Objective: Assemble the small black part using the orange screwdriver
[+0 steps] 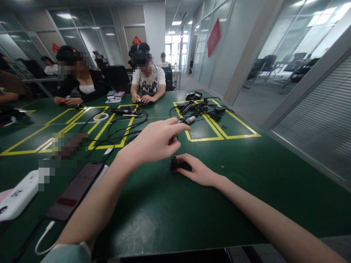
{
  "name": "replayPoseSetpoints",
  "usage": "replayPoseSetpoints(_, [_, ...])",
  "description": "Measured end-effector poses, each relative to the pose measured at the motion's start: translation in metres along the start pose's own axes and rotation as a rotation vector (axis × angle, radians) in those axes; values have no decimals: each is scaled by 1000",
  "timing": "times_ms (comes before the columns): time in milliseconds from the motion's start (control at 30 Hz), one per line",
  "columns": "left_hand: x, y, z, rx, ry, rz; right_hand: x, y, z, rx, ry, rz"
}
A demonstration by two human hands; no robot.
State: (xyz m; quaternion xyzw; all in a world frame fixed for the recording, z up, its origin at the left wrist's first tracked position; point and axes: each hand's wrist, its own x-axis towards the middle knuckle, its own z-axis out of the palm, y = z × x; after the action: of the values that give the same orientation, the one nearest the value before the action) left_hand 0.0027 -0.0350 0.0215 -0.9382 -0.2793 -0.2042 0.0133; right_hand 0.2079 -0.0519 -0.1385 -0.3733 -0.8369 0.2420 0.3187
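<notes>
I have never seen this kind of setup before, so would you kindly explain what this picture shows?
There is no machine, only a person working bare-handed. The picture comes from a camera worn on that person's head, looking forward and down. On the green table, the right hand holds a small black object. The left hand hovers near it, fingers curled; whether it grips anything is unclear. A phone and white power strip lie to the left; tangled cables and yellow tape outlines are farther off.

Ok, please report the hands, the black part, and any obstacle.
Left hand raised, grip unclear. Right hand gripping black part. Cables lie farther off.
</notes>
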Motion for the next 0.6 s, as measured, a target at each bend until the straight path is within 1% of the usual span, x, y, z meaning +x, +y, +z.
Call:
replayPoseSetpoints(100, [0,-1,1,-41,15,4,0,0,-1,-5,-6,8])
replayPoseSetpoints(300, [0,-2,1,-10,3,-15,0,-2,-2,2,-9,1])
replayPoseSetpoints(433, [0,-3,0,-50,16,2,0,-2,-5,-28,-4,-8])
replayPoseSetpoints(500, [0,-4,0,-88,27,17,-1,2,-8,-50,26,2])
replayPoseSetpoints(600, [0,-5,-1,-96,13,13,-3,12,-14,-86,127,68])
